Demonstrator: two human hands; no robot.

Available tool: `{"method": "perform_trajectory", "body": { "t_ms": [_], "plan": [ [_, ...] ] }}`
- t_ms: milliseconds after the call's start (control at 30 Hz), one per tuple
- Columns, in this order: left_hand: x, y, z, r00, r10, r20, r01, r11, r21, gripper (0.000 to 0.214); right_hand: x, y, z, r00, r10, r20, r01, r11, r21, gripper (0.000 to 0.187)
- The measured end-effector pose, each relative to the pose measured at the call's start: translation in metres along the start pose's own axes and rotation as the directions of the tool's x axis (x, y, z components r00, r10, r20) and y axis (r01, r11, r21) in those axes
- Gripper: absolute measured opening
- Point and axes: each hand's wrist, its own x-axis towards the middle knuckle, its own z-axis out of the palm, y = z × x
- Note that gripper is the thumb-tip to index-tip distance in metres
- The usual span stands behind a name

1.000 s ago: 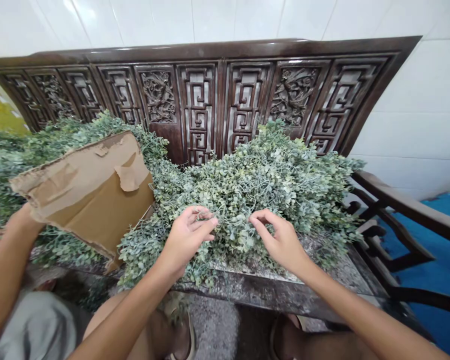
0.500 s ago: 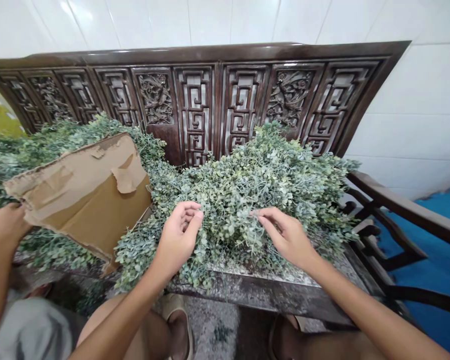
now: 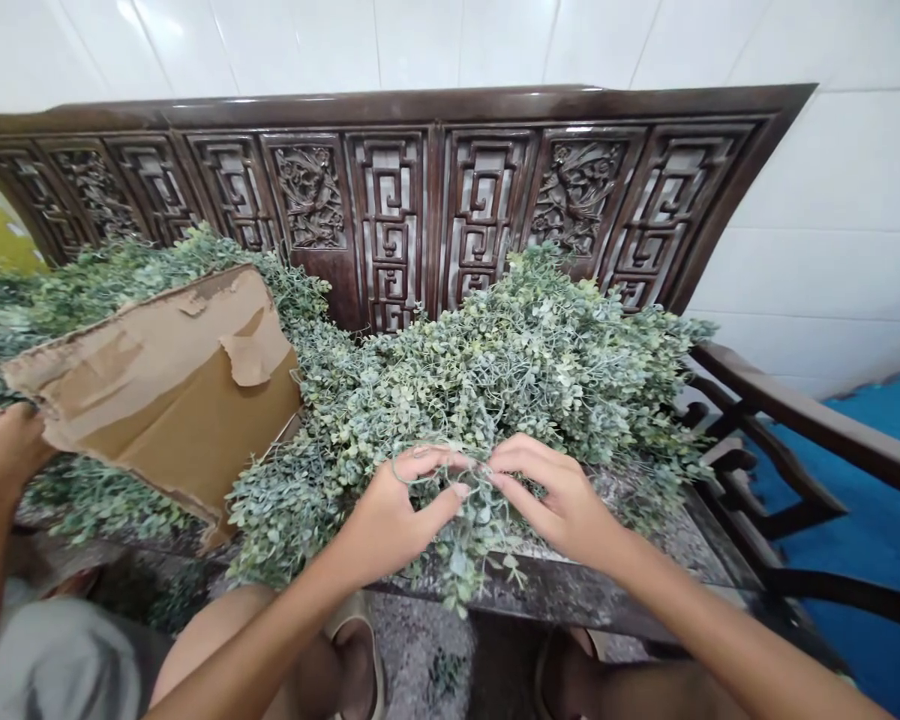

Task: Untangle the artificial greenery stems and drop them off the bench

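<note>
A big heap of artificial green sprigs (image 3: pixel 517 360) covers the seat of a dark carved wooden bench (image 3: pixel 420 200). My left hand (image 3: pixel 394 515) and my right hand (image 3: pixel 559 495) meet at the front of the heap. Both pinch one leafy sprig (image 3: pixel 474 505) between fingertips, and its lower end hangs over the bench's front edge. A torn brown cardboard box (image 3: pixel 157 385) lies tilted among the greenery on the left.
Another person's hand (image 3: pixel 4 450) holds the box's left corner, and that person's grey shorts show at bottom left. The bench's armrest (image 3: pixel 787 410) juts out on the right over a blue floor (image 3: pixel 885 520). White tiled wall behind.
My hands moved closer together and toward the bench's front edge. They pinched a sprig and pulled it out of the heap. The other person's hand stays on the box.
</note>
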Motion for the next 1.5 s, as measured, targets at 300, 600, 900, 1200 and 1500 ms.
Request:
{"method": "perform_trajectory", "body": {
  "t_ms": [300, 600, 900, 1200, 1500],
  "plan": [
    [-0.003, 0.005, 0.000, 0.973, -0.159, 0.165, 0.200, 0.941, -0.274, 0.022, 0.002, -0.005, 0.005, 0.979, 0.203, 0.005, -0.203, 0.976, 0.078, 0.010],
    [0.000, 0.004, 0.008, 0.945, -0.319, 0.072, 0.323, 0.877, -0.357, 0.020, -0.001, -0.012, 0.011, 0.938, 0.345, -0.016, -0.333, 0.915, 0.227, 0.016],
    [0.001, 0.003, 0.001, 0.960, -0.271, -0.068, 0.238, 0.920, -0.311, 0.014, 0.000, -0.009, 0.006, 0.964, 0.248, 0.100, -0.250, 0.968, 0.011, 0.016],
    [0.001, 0.003, -0.005, 0.977, -0.201, -0.074, 0.192, 0.975, -0.113, 0.009, 0.003, -0.012, 0.000, 0.975, 0.203, 0.092, -0.206, 0.978, 0.026, 0.013],
    [-0.001, 0.008, -0.009, 0.960, -0.271, 0.078, 0.279, 0.952, -0.128, 0.020, -0.002, 0.000, -0.002, 0.940, 0.325, 0.104, -0.339, 0.923, 0.180, 0.019]
  ]
}}
